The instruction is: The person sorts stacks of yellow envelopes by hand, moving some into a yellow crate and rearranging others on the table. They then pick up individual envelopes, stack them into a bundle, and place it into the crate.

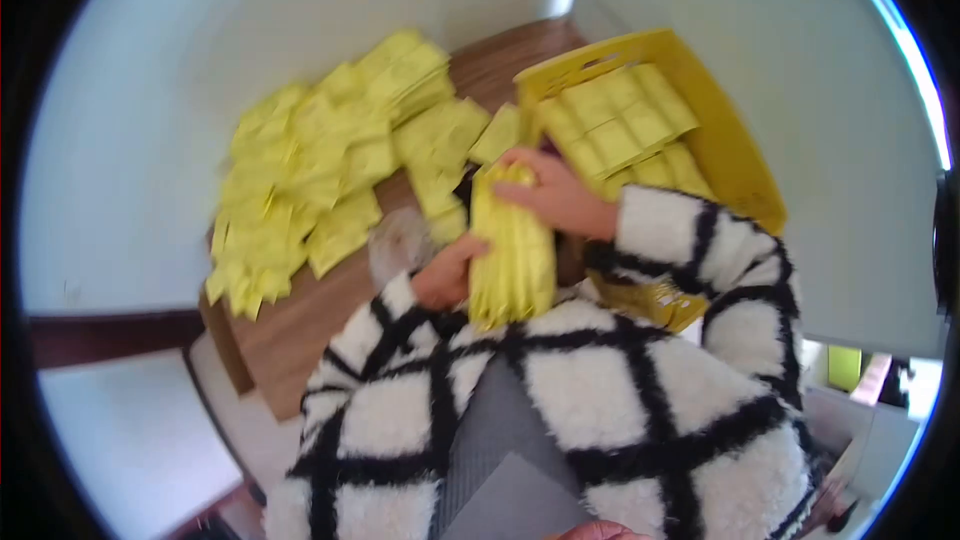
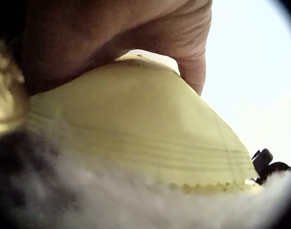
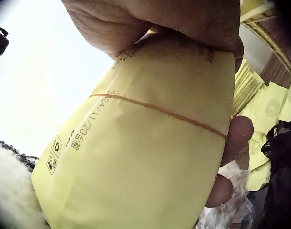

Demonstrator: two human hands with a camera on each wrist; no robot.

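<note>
A thick stack of yellow sachets [image 1: 512, 245], bound by a thin rubber band [image 3: 160, 110], stands upright against the person's chest, printed faces outward.

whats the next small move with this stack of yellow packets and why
Probably lift the banded stack toward the yellow crate. The rubber band already circles it, both the left hand and right hand hold it, and similar packets already lie in rows in the crate.

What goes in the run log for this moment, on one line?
left hand: grips lower end of rubber-banded stack of yellow packets | right hand: grips its top | yellow plastic crate: banded bundles inside
</note>
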